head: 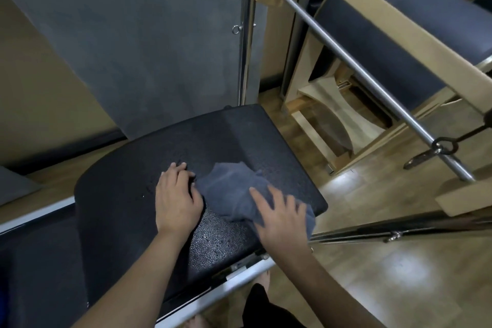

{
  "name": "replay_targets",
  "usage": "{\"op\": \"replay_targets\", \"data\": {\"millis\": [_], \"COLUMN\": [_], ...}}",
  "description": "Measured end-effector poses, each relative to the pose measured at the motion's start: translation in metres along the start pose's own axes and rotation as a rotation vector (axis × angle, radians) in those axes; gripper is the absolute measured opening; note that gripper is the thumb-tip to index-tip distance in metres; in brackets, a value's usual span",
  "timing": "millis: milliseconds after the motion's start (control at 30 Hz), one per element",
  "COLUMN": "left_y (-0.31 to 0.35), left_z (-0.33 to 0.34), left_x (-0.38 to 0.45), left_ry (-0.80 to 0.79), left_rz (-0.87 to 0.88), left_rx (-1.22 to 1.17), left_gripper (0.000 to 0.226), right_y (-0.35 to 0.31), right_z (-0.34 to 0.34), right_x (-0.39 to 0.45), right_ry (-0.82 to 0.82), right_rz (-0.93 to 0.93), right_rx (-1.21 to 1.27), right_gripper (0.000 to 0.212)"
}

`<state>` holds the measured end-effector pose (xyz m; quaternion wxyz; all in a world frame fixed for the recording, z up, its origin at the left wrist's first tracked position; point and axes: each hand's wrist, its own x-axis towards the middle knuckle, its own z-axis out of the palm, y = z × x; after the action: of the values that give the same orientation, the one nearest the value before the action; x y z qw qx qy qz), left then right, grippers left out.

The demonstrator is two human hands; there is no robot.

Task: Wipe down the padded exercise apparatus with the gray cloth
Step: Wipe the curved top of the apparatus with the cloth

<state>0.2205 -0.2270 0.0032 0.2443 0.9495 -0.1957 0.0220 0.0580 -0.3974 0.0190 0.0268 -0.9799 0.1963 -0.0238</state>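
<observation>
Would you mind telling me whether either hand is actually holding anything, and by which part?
Neither grips anything. The right hand presses flat, fingers spread, on the gray cloth's near right part; the left hand rests on the black pad beside it.

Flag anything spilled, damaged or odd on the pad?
Only one thing: droplets bead on the black pad, thickest on the pebbled patch between the hands near the front edge. It looks like spray or moisture not yet wiped. The gray cloth lies bunched under the right hand; the left hand rests flat beside it. No damage visible.
</observation>
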Motion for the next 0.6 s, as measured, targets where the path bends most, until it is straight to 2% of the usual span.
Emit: {"op": "replay_targets", "data": {"millis": [133, 300, 433, 600], "left_y": [0.000, 0.001, 0.000, 0.000], "left_z": [0.000, 0.000, 0.000, 0.000], "left_x": [0.001, 0.001, 0.000, 0.001], "left_ry": [0.006, 0.008, 0.007, 0.005], "left_rz": [0.008, 0.006, 0.006, 0.001], "left_rx": [0.001, 0.017, 0.031, 0.029], "left_gripper": [0.019, 0.018, 0.019, 0.018], "right_y": [0.040, 0.047, 0.005, -0.047], "right_z": [0.003, 0.007, 0.007, -0.006], "right_x": [0.012, 0.102, 0.145, 0.112], "right_ry": [0.003, 0.004, 0.027, 0.036], "right_rz": [0.251, 0.464, 0.400, 0.079], "right_rx": [0.012, 0.080, 0.074, 0.045], "right_gripper": [0.059, 0.051, 0.055, 0.062]}}
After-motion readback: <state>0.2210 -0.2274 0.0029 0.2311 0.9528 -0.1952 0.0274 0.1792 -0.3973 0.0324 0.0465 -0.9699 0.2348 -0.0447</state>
